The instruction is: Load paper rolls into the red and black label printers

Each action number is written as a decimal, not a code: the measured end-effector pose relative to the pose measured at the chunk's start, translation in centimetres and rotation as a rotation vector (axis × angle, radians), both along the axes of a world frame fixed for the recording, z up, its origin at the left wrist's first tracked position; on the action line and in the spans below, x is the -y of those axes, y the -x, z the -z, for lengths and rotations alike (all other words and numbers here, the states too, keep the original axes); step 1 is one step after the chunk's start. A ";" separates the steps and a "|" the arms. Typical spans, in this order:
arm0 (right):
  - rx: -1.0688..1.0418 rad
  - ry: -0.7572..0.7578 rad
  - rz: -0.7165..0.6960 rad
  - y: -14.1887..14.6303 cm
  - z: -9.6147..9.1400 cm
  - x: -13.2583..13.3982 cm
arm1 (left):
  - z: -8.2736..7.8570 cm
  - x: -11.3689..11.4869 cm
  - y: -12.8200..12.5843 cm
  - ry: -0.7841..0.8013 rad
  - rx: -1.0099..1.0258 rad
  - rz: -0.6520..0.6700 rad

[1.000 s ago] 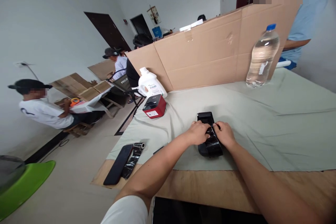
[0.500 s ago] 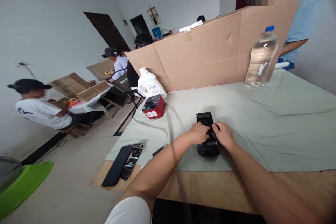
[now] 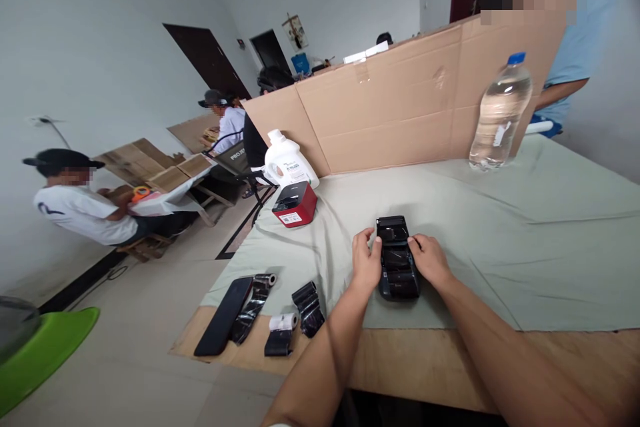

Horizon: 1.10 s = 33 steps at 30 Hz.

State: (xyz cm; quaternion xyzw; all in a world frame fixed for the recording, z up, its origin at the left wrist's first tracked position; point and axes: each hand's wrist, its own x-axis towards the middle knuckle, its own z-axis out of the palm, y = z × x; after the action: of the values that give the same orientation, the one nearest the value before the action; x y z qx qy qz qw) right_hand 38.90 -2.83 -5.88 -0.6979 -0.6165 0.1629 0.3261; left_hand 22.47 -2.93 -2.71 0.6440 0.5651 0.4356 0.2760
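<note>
On the grey cloth [image 3: 500, 240] | your left hand [image 3: 367, 261] and right hand [image 3: 430, 259] clasp the black printer [image 3: 397, 259] | fingers curled against its sides.

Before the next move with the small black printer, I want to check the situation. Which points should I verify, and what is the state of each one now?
1. Left hand is against the left side of the small black printer: ok.
2. Right hand is on its right side: ok.
3. Printer lies flat on the cloth: ok.
4. Printer's lid is fully shut: cannot tell.
5. Water bottle stands upright, far from both hands: ok.
6. Black ribbon roll lies apart from the left arm: ok.
</note>
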 end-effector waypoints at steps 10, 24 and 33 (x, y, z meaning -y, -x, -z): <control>-0.093 0.022 0.023 -0.1 0.1 -0.1 | 1.5 -1.2 0.3 0.287 0.918 0.238; -0.021 0.040 -0.024 0.7 -1.2 1.3 | 1.7 -0.4 0.9 0.146 -0.111 0.125; -0.315 -0.174 -0.058 0.8 -0.9 1.5 | 1.2 -0.3 1.4 0.298 0.292 0.279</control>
State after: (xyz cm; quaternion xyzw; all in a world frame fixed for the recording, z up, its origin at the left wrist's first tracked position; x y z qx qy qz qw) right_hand 38.06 -4.29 -5.00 -0.6149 -0.5892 0.2257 0.4731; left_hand 21.05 -2.62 -3.90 0.5981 0.4828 0.3935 0.5043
